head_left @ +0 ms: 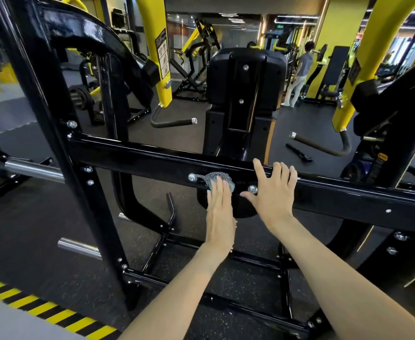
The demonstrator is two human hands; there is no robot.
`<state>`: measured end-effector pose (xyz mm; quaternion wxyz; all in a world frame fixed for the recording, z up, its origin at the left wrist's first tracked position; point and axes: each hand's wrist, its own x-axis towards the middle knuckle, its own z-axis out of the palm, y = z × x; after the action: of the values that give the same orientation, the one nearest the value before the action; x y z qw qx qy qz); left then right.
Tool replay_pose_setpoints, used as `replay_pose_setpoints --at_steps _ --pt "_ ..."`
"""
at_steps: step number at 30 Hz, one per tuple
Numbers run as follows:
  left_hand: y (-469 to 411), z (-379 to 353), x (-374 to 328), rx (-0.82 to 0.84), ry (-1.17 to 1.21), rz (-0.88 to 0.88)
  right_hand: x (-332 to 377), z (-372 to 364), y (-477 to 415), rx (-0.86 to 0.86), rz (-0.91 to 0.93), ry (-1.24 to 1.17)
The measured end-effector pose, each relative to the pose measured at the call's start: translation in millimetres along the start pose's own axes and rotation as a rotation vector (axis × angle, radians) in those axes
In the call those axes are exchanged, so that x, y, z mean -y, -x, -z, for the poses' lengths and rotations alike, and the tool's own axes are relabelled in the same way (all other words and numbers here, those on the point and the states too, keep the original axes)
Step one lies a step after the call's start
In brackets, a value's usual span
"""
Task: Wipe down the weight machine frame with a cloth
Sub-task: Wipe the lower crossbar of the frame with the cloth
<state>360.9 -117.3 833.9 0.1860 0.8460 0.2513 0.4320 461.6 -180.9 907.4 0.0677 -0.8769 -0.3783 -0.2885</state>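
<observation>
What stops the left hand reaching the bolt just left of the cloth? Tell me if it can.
Probably yes: the left hand presses the cloth flat on the crossbar, and the bolt sits right at the cloth's left edge, nothing between them.

Head camera, single wide-angle view: is looking forward and down from the person's head; is facing the black crossbar (152, 163) from near; is taking in rubber floor (54, 212) below, edges bending outward.
</observation>
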Motion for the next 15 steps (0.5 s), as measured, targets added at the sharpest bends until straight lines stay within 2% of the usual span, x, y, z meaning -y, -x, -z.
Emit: replay_pose_setpoints --at_steps 3,7,12,15 --pt "-26 7 -15 -0.065 -0.033 0.012 -8 5 -3 0.055 0.074 -0.011" --pt "-36 -6 -42 -0.046 -0.148 -0.225 -19 17 -8 0.153 0.198 0.17" --pt "-1 -5 14 0.104 -0.234 -0.367 -19 21 -5 0.198 0.15 0.214" --pt "7 0 19 0.147 -0.244 -0.373 -18 22 -6 0.231 0.132 0.239"
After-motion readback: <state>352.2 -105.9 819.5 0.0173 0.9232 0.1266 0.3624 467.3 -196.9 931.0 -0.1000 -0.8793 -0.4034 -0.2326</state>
